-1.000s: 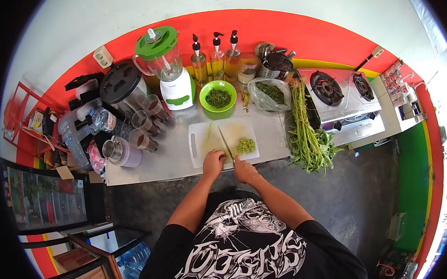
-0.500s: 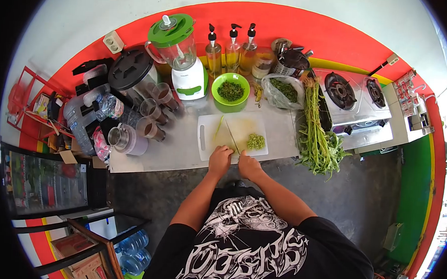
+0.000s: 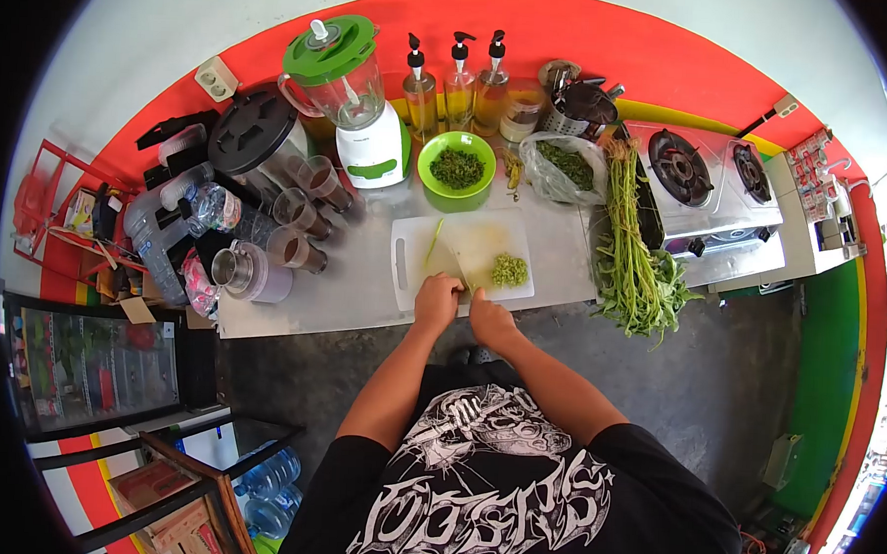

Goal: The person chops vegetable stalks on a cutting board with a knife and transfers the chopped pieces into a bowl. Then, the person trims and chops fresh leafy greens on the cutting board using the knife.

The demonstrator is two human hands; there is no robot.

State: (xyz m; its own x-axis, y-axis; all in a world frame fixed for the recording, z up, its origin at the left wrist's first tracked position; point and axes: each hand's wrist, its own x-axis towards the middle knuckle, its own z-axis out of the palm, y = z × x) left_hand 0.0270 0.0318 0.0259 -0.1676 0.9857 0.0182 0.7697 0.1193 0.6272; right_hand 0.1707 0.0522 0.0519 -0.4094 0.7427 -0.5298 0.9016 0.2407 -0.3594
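The light is bright, whitest at the right edge; the metal counter (image 3: 353, 298) shines softly, and straight lines bend strongly near black corners.

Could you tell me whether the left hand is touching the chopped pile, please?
Apart: the head view shows cutting board between the left hand and the chopped pile.

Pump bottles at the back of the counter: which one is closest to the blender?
The leftmost pump bottle. It stands next to the blender, while the middle bottle and the rightmost bottle are farther along, toward the stove.
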